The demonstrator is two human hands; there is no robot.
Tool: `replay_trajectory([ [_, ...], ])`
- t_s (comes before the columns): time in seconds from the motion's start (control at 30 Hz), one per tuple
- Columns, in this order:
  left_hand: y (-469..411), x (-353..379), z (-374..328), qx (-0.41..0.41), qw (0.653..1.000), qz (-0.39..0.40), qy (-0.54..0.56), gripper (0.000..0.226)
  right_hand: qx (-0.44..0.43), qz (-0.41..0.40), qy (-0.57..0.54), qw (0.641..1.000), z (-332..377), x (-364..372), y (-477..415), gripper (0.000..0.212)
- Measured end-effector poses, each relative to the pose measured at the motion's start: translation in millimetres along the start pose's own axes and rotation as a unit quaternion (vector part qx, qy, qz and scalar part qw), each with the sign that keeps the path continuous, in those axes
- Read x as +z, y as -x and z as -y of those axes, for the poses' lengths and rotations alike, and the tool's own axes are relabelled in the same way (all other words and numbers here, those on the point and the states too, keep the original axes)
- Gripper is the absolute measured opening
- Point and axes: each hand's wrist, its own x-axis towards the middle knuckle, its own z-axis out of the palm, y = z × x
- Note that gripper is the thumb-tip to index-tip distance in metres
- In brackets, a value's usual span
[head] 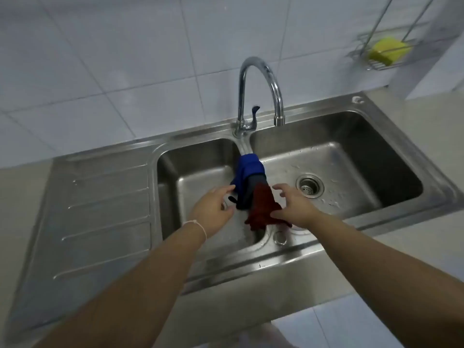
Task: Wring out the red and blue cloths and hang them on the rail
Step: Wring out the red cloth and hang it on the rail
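A blue cloth and a red cloth lie draped over the divider between the two basins of a steel double sink; a grey strip of fabric shows between them. My left hand hovers just left of the cloths with its fingers spread, fingertips close to the blue one. To the right, my right hand has its fingers apart, the thumb side touching or nearly touching the red cloth. Neither hand grips anything. No rail is clearly visible.
A curved chrome tap rises behind the divider. The right basin has a drain and water drops. A ribbed draining board lies to the left. A wire rack with a yellow sponge hangs on the tiled wall at upper right.
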Motion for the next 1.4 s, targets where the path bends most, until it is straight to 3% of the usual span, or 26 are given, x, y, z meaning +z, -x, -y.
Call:
replay_trajectory([
  [0.07,-3,7,4,-0.002,1.000,0.008,-0.011,0.056,0.012,0.073,-0.027,0.997,-7,6,3,0.096],
  [0.17,-2,19,9,-0.010,1.000,0.023,-0.009,0.056,0.016,0.105,-0.037,0.994,-21,19,4,0.098],
  [0.27,-1,22,4,-0.006,0.999,0.040,-0.005,0.056,0.010,0.054,-0.023,0.998,-35,28,-6,0.080],
  [0.43,-7,23,-1,0.012,0.999,0.041,-0.015,0.060,0.036,-0.025,0.042,0.998,-36,18,-13,0.015],
  [0.53,-11,19,-8,0.027,0.999,0.033,-0.025,0.071,-0.020,-0.045,0.068,0.996,-18,-3,-12,0.014],
  [0.7,-21,19,-37,0.071,0.995,0.072,-0.020,0.115,-0.099,-0.005,0.008,0.995,47,-48,6,0.010],
  [0.77,-23,22,-52,0.075,0.994,0.064,0.042,0.102,-0.150,0.011,0.040,0.988,70,-60,13,0.015],
  [0.87,-27,16,-67,0.033,0.986,-0.024,0.163,0.038,-0.194,0.003,0.088,0.977,91,-74,22,0.015],
  [0.93,-30,5,-72,-0.013,0.962,-0.093,0.255,0.022,-0.209,-0.020,0.066,0.975,93,-82,27,0.023],
  [1.03,-31,-14,-84,-0.094,0.886,-0.129,0.434,0.025,-0.203,-0.057,-0.113,0.971,83,-78,29,0.035],
  [1.13,-32,-25,-93,-0.114,0.810,-0.074,0.571,0.035,-0.196,-0.026,-0.283,0.939,78,-59,31,0.046],
  [1.2,-28,-31,-100,-0.111,0.765,-0.026,0.634,0.041,-0.202,0.022,-0.354,0.913,81,-45,31,0.070],
  [1.3,-16,-41,-110,-0.108,0.746,0.038,0.656,0.048,-0.191,0.051,-0.402,0.894,90,-31,26,0.098],
  [1.4,-5,-59,-107,-0.020,0.770,0.106,0.628,0.051,-0.130,0.087,-0.454,0.877,100,-28,25,0.074],
])
